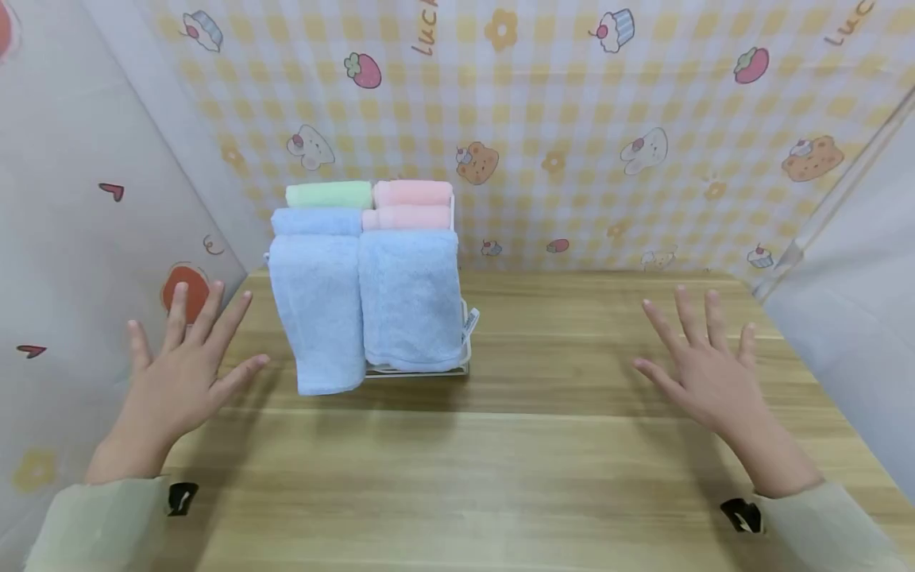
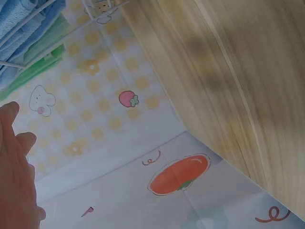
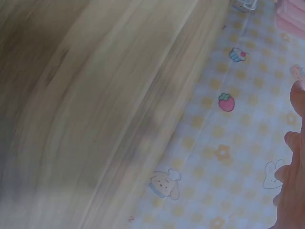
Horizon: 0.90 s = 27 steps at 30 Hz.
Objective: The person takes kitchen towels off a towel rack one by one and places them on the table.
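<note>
My left hand point(image 1: 182, 377) is spread with straight fingers at the left, apart from a white wire basket point(image 1: 418, 374) of folded towels. Far to the basket's right, my right hand point(image 1: 715, 385) has its fingers spread too and holds nothing. Two light blue towels, a longer one point(image 1: 320, 310) and a shorter one point(image 1: 411, 302), hang over the basket's front. Behind them sit another blue towel point(image 1: 318, 222), a green towel point(image 1: 329, 195) and two pink towels point(image 1: 413, 193). The left wrist view catches the green towel point(image 2: 45, 64) through the wires; the right wrist view shows pink cloth point(image 3: 291, 18).
A wood-grain tabletop point(image 1: 557, 477) lies beneath both hands. Yellow checked cloth point(image 1: 543, 103) with cartoon prints forms the back wall. Pale sheets stand at the left point(image 1: 64, 238) and right point(image 1: 858, 262). A small white tag point(image 1: 470, 323) sticks out at the basket's right side.
</note>
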Available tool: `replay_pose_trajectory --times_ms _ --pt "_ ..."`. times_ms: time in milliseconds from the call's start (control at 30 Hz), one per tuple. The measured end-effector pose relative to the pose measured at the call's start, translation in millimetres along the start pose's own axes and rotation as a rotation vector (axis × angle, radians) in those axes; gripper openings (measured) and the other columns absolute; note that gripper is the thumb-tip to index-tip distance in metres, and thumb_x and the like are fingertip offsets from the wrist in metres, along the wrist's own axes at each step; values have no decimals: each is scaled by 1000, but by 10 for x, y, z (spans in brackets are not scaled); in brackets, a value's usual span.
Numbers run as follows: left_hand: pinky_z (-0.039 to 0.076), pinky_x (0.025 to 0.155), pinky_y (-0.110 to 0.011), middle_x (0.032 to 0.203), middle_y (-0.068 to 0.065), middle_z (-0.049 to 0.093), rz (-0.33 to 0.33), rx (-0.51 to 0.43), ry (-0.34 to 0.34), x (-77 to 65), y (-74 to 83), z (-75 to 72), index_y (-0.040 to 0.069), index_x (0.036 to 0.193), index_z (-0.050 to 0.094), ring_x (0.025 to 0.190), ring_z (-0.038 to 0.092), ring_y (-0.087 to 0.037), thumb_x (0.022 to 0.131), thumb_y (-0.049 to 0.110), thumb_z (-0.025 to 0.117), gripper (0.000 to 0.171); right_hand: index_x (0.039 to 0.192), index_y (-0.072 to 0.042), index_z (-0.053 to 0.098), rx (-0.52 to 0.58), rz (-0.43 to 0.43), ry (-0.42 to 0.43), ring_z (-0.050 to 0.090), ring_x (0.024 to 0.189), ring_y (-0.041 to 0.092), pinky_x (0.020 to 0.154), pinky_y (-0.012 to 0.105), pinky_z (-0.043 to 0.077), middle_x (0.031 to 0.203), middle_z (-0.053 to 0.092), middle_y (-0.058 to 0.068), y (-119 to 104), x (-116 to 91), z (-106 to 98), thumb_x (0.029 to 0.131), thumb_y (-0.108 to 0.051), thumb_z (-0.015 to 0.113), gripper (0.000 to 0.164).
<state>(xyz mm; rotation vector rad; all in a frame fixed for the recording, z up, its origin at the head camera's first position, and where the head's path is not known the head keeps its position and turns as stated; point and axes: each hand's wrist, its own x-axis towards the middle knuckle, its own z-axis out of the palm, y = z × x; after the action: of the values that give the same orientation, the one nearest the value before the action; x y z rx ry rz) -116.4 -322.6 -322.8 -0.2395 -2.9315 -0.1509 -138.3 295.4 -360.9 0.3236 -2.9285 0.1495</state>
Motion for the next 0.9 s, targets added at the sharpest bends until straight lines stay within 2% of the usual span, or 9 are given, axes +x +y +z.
replay_pose_trajectory --times_ms 200,267,433,500,600,667,700,833,900 --pt "-25 107 -76 168 -3 -5 -9 -77 24 19 64 25 30 161 1 151 -28 -28 100 56 48 81 160 -35 3 49 -9 4 -30 149 28 105 84 -12 166 -19 -2 -118 4 -31 99 -58 48 79" --pt "-21 109 -76 169 -7 2 -9 -107 51 30 79 4 29 161 4 152 -25 -29 100 52 50 80 160 -36 1 77 -12 7 -30 150 26 105 84 -12 166 -18 -2 -170 23 -37 99 -57 47 79" --pt "-11 113 -77 166 -12 17 12 -163 142 85 114 -90 25 161 13 155 -15 -32 101 47 51 74 160 -34 1 155 -35 38 -20 153 32 106 86 -2 168 -8 3 -337 90 -51 101 -54 47 78" --pt "-5 113 -79 165 -13 23 25 -197 191 111 134 -126 23 160 19 156 -9 -34 101 44 53 71 161 -32 4 183 -47 55 -13 154 37 105 86 4 168 0 6 -408 116 -58 100 -52 49 78" --pt "11 109 -83 160 -16 34 61 -245 301 148 168 -182 18 156 31 155 5 -37 99 39 58 66 161 -29 9 232 -70 82 -1 154 43 103 87 14 168 11 8 -514 165 -69 100 -51 51 77" --pt "22 103 -85 144 -18 51 90 -274 381 175 185 -215 13 153 38 154 15 -39 98 34 61 63 161 -27 13 271 -94 108 8 152 48 100 87 20 166 19 9 -586 208 -78 99 -48 54 77" --pt "25 101 -84 141 -19 53 101 -286 411 187 197 -235 11 151 40 153 19 -39 98 32 62 61 161 -26 15 297 -107 118 11 151 50 99 87 22 165 23 10 -620 230 -83 99 -46 56 77" --pt "30 110 -74 134 -20 58 143 -367 490 239 236 -305 9 148 46 148 31 -38 97 26 64 56 160 -24 19 416 -168 154 19 148 53 101 85 25 163 30 10 -760 321 -96 99 -39 60 75" --pt "29 118 -63 145 -20 52 169 -404 513 265 260 -334 10 147 48 145 36 -39 97 24 64 54 160 -24 19 494 -202 165 20 148 50 104 82 25 162 31 10 -834 368 -100 99 -35 61 75"
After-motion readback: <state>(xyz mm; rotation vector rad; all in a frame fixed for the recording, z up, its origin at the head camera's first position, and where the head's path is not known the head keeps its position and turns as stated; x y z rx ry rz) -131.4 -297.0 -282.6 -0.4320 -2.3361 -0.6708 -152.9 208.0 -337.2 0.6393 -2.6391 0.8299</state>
